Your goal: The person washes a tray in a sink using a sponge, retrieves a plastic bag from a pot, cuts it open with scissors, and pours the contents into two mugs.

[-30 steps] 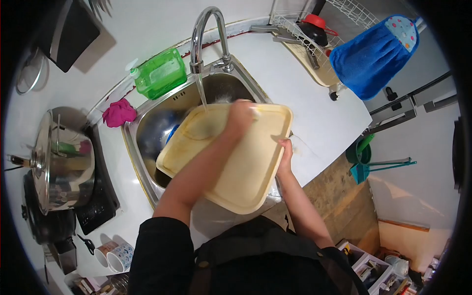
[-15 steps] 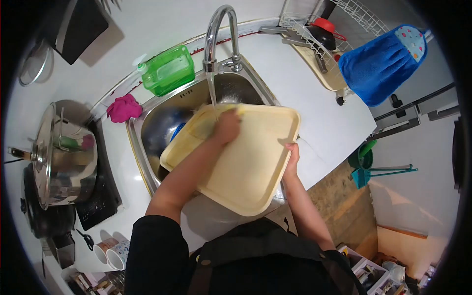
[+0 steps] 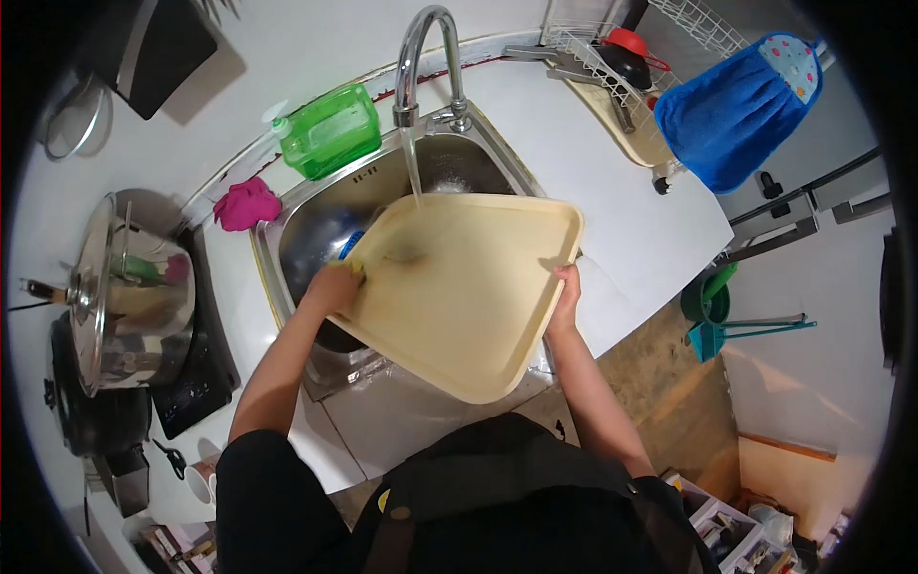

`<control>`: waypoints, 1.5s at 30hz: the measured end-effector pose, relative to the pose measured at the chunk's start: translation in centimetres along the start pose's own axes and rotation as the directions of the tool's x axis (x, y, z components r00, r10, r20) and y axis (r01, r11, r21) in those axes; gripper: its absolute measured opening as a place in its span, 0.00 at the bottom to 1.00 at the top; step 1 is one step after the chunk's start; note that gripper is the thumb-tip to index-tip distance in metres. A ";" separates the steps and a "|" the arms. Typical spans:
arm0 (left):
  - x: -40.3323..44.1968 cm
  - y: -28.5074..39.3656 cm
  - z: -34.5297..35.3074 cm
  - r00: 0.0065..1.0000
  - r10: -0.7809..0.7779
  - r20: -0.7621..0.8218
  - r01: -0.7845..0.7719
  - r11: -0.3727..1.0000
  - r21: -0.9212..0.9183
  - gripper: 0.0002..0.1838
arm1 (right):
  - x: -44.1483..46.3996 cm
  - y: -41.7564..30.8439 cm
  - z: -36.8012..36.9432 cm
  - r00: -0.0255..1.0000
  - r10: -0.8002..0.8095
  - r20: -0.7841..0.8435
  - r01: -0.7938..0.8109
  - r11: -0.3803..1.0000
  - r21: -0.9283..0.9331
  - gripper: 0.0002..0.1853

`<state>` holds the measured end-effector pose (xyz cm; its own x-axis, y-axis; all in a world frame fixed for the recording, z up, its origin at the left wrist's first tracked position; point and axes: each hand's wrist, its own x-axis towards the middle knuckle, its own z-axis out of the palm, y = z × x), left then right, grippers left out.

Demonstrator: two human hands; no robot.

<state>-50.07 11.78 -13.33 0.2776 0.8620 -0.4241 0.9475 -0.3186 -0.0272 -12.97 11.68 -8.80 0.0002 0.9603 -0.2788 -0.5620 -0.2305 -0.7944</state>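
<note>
so the big cream tray (image 3: 469, 306) is sitting over the front of the sink (image 3: 308, 230), part of it sticking out past the basin toward the person's body. the right hand (image 3: 566, 297) has the right edge, thumb over the rim, and the rest of those fingers are hidden by the tray, so i can't tell exactly how they're curled. my guess is that grip is there to steady it. the left hand (image 3: 335, 287) is at the opposite edge, fingers bunched around a small yellow thing (image 3: 358, 269), probably a sponge but it's mostly covered, pressed against the rim. water (image 3: 412, 158) from the tall curved faucet (image 3: 404, 81) comes down at the far edge of the tray, and i'd say having it over the basin helps catch the runoff. there's a dark smudge (image 3: 406, 256) on the tray's left half, and something blue (image 3: 351, 245) peeks out of the sink just beside it. the table (image 3: 622, 220) is a glossy white counter with a green bottle (image 3: 330, 134) and a pink cloth (image 3: 247, 204) by the sink's back left corner. further left is a shiny lidded pot (image 3: 148, 325), with scissors (image 3: 173, 460) nearer the person. over on the right, a wire rack (image 3: 574, 40) has a red-and-black piece of kitchenware by it, and a blue towel (image 3: 732, 115) hangs near that. down on the brownish floor (image 3: 660, 407) there's a teal dustpan (image 3: 707, 341) near the wall.
</note>
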 end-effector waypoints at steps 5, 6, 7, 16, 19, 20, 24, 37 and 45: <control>-6.3 5.5 -2.2 0.963 -0.210 -0.169 0.115 0.888 -0.446 0.11 | 0.7 0.2 0.0 1.000 0.001 0.015 -0.002 0.999 0.049 0.29; -6.8 8.1 -4.8 0.967 -0.192 -0.168 0.063 0.819 -0.570 0.12 | 0.8 0.2 -0.2 1.000 0.009 0.011 -0.010 0.999 0.045 0.29; -6.9 10.7 -6.9 0.970 -0.176 -0.169 0.013 0.728 -0.685 0.13 | 0.9 0.1 -0.4 1.000 0.017 0.022 -0.018 0.998 0.062 0.29; 3.4 7.0 -3.9 0.896 -0.405 -0.183 0.201 0.736 -0.647 0.19 | 0.7 0.6 -0.6 1.000 0.009 0.023 -0.010 0.999 0.050 0.28; 7.9 2.3 -0.7 0.863 -0.466 -0.194 0.308 0.791 -0.529 0.18 | 0.1 -0.2 0.2 1.000 -0.002 0.031 0.002 1.000 -0.003 0.28; 9.3 1.7 0.3 0.856 -0.477 -0.199 0.330 0.801 -0.500 0.18 | 0.2 -0.1 0.1 1.000 0.002 0.020 -0.002 1.000 0.008 0.28; 12.2 9.1 -3.3 0.860 -0.379 -0.342 0.052 0.731 -0.680 0.17 | 0.6 0.1 -0.2 0.999 0.039 0.037 -0.040 0.998 0.050 0.29; 9.7 5.8 -13.2 0.945 0.312 -0.093 0.160 -0.695 -0.701 0.18 | -9.5 -5.7 5.7 0.932 -0.328 0.154 0.339 0.939 -0.050 0.43; 5.9 8.5 -17.6 0.995 0.093 -0.036 -0.009 -0.271 -0.963 0.20 | -11.8 -3.8 5.6 0.884 -0.153 0.441 0.181 0.983 -0.021 0.27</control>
<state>-37.58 21.05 -0.14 0.3698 0.8424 -0.3920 -0.1068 0.4576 0.8827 -15.45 2.13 0.55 -0.2786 0.9537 0.1133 -0.5348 -0.0560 -0.8431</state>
